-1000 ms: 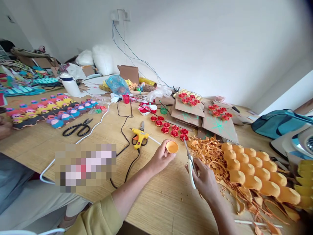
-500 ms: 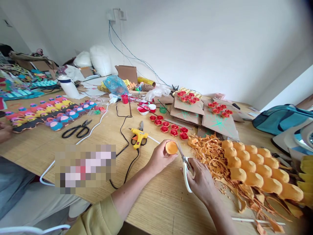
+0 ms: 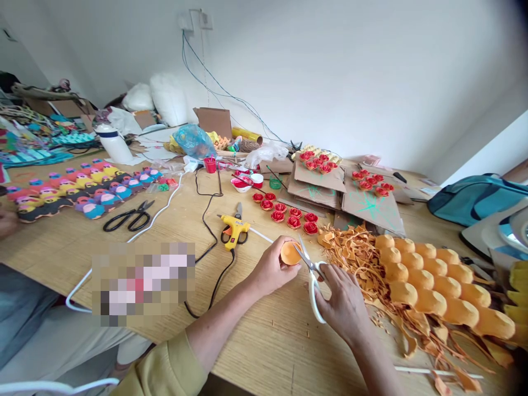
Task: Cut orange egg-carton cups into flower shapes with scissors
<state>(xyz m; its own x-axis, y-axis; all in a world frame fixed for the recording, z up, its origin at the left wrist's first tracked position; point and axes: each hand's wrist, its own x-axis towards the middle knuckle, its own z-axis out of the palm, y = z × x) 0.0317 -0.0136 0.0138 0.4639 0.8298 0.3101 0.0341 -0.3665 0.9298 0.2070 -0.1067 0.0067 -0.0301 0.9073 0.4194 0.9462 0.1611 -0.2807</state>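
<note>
My left hand (image 3: 274, 268) pinches a small orange egg-carton cup (image 3: 290, 253) by its side, its hollow facing me. White-handled scissors (image 3: 315, 286) are in my right hand (image 3: 344, 300), with fingers and thumb around the handles. Their blades stand apart at the right rim of the cup, one reaching over its opening. To the right of my right hand lies a heap of orange cut scraps (image 3: 350, 253), beside an orange egg carton (image 3: 429, 280) turned bumps up. Several red paper roses (image 3: 284, 213) sit on the table behind the cup.
A yellow glue gun (image 3: 235, 226) rests over orange-and-black scissors left of my hands, its black cord trailing forward. Black scissors (image 3: 127, 217) and painted cartons (image 3: 82, 190) lie farther left. Cardboard sheets (image 3: 315, 192) with more roses stand behind. Another person's hand (image 3: 7, 220) shows at the left edge.
The scissors have moved slightly toward the cup; their blades, beside the rim before, now straddle it. My left hand still holds the cup in nearly the same place.
</note>
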